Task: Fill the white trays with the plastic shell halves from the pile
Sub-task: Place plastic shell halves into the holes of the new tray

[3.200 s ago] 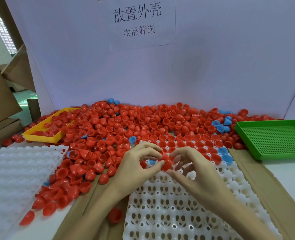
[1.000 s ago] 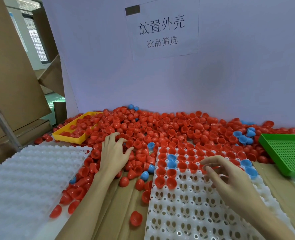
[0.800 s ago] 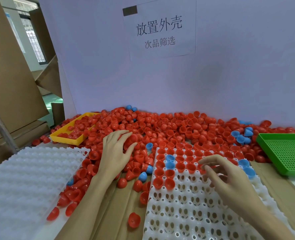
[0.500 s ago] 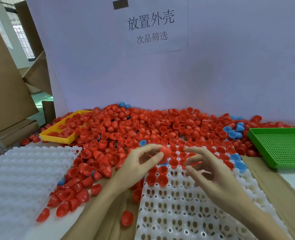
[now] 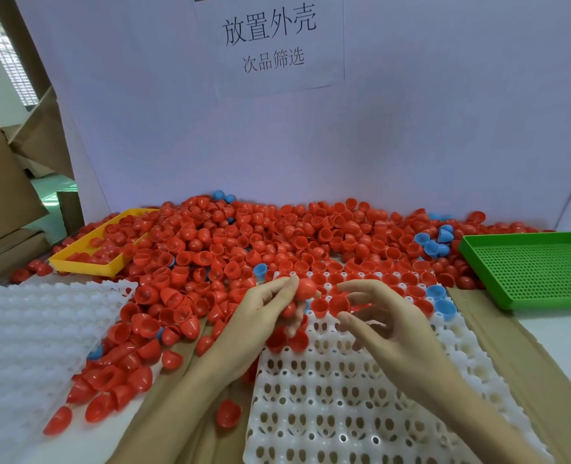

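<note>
Head view — left hand (image 5: pixel 260 316) pinches red shell (image 5: pixel 306 288); right hand (image 5: pixel 388 324) loosely open; cardboard (image 5: pixel 525 356) underneath.

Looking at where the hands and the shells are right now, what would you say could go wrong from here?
The left hand pinches a red shell at its fingertips above the white tray; a loose pinch could drop it onto the seated shells. The right hand hovers low over the filled rows and might knock some out. The pile spills against the tray's far edge, so loose halves could roll into sockets the wrong way.
</note>
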{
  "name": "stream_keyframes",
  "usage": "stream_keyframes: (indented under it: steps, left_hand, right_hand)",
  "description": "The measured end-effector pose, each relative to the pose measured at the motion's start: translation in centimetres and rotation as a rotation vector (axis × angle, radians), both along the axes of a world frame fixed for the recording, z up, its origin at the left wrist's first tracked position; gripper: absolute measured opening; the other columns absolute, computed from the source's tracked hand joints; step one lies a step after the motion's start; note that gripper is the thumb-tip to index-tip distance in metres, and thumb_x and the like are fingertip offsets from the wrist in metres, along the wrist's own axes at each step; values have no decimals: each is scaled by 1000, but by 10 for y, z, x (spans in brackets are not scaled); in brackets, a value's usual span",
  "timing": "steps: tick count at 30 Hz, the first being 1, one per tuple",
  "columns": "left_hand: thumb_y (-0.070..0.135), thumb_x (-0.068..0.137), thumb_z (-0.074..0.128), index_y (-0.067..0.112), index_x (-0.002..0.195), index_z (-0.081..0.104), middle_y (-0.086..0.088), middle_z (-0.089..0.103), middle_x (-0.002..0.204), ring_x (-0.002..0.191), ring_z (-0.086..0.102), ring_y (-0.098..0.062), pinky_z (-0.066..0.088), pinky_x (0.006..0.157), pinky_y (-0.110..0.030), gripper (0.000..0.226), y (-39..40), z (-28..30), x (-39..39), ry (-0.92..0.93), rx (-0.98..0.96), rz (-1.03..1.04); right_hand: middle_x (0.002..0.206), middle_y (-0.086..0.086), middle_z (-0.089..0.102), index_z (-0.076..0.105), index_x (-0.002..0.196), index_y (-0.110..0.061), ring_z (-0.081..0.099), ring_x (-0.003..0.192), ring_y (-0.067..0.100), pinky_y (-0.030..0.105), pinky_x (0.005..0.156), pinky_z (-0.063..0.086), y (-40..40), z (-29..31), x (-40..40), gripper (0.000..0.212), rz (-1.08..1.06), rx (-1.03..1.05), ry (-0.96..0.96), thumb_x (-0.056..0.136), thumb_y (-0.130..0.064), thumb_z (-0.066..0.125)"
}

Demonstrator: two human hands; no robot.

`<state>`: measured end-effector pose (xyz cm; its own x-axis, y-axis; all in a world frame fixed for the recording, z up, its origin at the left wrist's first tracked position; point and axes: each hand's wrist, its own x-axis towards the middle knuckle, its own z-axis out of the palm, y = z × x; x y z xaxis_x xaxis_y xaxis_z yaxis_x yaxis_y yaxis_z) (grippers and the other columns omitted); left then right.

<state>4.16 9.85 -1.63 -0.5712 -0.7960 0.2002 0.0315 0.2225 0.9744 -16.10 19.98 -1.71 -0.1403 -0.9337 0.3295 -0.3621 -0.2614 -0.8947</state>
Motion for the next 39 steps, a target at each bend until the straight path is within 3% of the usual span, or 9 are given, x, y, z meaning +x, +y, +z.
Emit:
stream_keyframes:
  steps: [3, 7, 11, 14, 18, 22, 29, 35, 39]
  left_hand:
    - [66, 97, 60, 23, 113, 75, -5, 50, 69, 63, 53, -16, 50, 74, -26, 48, -1, 1, 4, -10, -43, 7]
    - [69, 100, 50, 16, 89, 76, -12, 59, 61, 56, 57, -19, 49, 63, -23, 60, 9, 3, -4, -44, -101, 1]
    - [42, 106, 58, 29, 110, 67, -9, 65, 66, 52, 53, -26, 47, 58, -27, 17, 15, 2, -15, -143, -185, 22]
    - [38, 106, 59, 33, 118, 64, -23, 64, 74, 58, 54, -32, 49, 64, -35, 14, 16, 2, -17, -184, -214, 16]
    - [31, 107, 59, 29, 110, 69, -19, 67, 77, 67, 62, -38, 53, 69, -48, 10, 16, 3, -17, -175, -253, 41]
    - [28, 108, 58, 25, 104, 72, 8, 68, 82, 77, 65, -7, 51, 73, -22, 14, 16, 1, -19, -159, -267, 60]
    - [24, 107, 59, 23, 108, 73, 1, 75, 89, 84, 73, -11, 56, 77, -20, 13, 17, 0, -22, -104, -291, 132]
    - [26, 111, 49, 6, 107, 68, -16, 79, 97, 77, 76, -27, 61, 71, -29, 28, 2, 2, -9, 182, 199, 343]
    - [27, 114, 43, 9, 120, 52, -27, 74, 119, 112, 74, -35, 56, 100, -43, 21, -14, 9, 6, 569, 635, 223]
  right_hand:
    - [107, -6, 72, 68, 115, -30, 75, 89, 19, 30, 71, 62, -1, 1, -1, 27, -10, 30, -74, 92, -18, 78]
    - [101, -1, 75, 68, 110, -20, 77, 84, 19, 27, 68, 61, -2, 2, -1, 22, -8, 55, -146, 91, -22, 78]
    - [99, 0, 76, 66, 107, -16, 78, 83, 22, 27, 65, 61, -1, 3, 0, 26, -7, 35, -177, 87, -21, 81]
    - [98, 0, 77, 67, 105, -17, 78, 84, 21, 27, 68, 61, -1, 5, 0, 27, 0, 9, -159, 84, -22, 84]
    - [102, -5, 76, 68, 115, -30, 76, 90, 18, 32, 75, 63, 0, 5, 3, 34, 47, 18, -104, 85, -34, 82]
    - [101, -9, 70, 49, 137, -42, 74, 89, 16, 32, 76, 63, 2, -1, 13, 72, 73, 92, -11, 76, -46, 86]
    - [96, -4, 73, 55, 126, -39, 77, 81, 19, 32, 70, 63, 1, -2, 13, 56, 29, 35, -43, 81, -30, 87]
    - [101, -11, 72, 54, 114, -45, 77, 79, 18, 36, 71, 64, -2, -3, 4, 45, -4, 48, 8, 85, -28, 84]
    - [100, -9, 72, 56, 116, -38, 76, 78, 19, 30, 70, 62, -4, -3, 1, 45, -31, 58, -19, 83, -28, 85]
